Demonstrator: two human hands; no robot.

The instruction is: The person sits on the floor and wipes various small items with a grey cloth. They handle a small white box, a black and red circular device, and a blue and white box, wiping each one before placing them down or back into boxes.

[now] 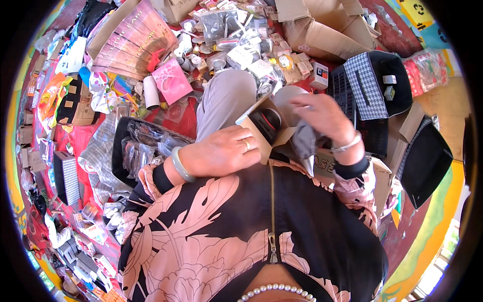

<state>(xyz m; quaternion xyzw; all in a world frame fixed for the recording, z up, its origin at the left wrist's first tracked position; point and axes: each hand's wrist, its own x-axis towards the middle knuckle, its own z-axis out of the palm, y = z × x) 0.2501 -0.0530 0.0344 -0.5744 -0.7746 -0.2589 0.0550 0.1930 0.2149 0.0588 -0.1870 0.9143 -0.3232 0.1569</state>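
In my lap, between my knees, sits a small open cardboard box with its flaps up. Inside it lies a black object with a curved red line; its kind is not clear. My left hand is closed on the near left side of this box, its fingertips partly hidden. Over the right side of the box hovers my right hand, smeared by motion, so I cannot make out whether its fingers hold anything. Just below it hangs a crumpled grey piece of cloth or bag with a pale pointed tip.
A large pile of small boxes and bagged goods spreads ahead. Left of me stands a black basket of bagged items; farther off lies a pink gift bag. At right are black-and-white checked bins, a black bin and a large open carton.
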